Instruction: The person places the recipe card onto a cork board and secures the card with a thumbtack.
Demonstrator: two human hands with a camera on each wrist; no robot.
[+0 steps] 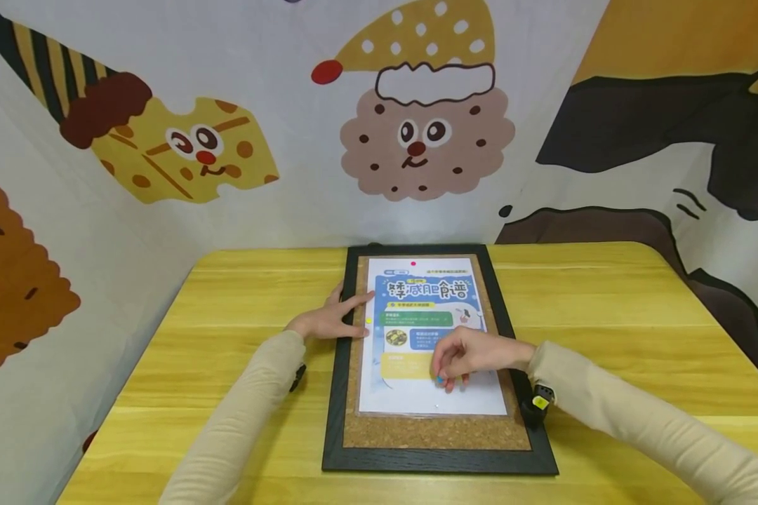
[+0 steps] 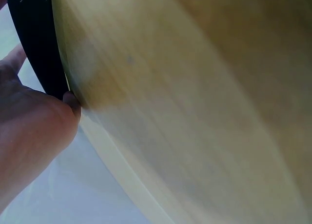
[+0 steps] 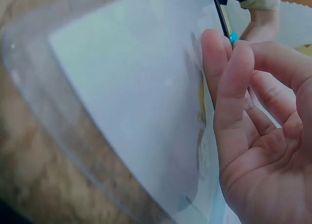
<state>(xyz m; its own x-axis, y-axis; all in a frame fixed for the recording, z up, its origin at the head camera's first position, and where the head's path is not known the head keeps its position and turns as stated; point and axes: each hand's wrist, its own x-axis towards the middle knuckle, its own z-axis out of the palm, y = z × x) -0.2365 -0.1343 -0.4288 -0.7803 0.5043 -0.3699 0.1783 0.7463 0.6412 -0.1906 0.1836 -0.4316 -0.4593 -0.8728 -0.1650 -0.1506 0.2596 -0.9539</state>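
A printed poster (image 1: 410, 393) in a clear plastic sleeve (image 3: 44, 102) lies on a cork board (image 1: 436, 433) with a black frame (image 1: 439, 460). My left hand (image 1: 328, 321) reaches over the frame's left side, fingers spread and fingertips at the poster's left edge. In the left wrist view its thumb is by the dark frame's outer edge. Over the lower part of the poster, my right hand (image 1: 470, 351) pinches a small blue pushpin (image 3: 233, 37) between thumb and fingertips. A red pushpin (image 1: 413, 264) sits at the poster's top, and a yellow pushpin (image 1: 369, 320) at its left edge.
The board lies on a yellow wood-grain table (image 1: 606, 315), its top end near the far edge. Behind stands a white wall covering (image 1: 290, 42) with cartoon food figures. A black wrist camera (image 1: 537, 403) on the right arm hangs beside the frame's right side.
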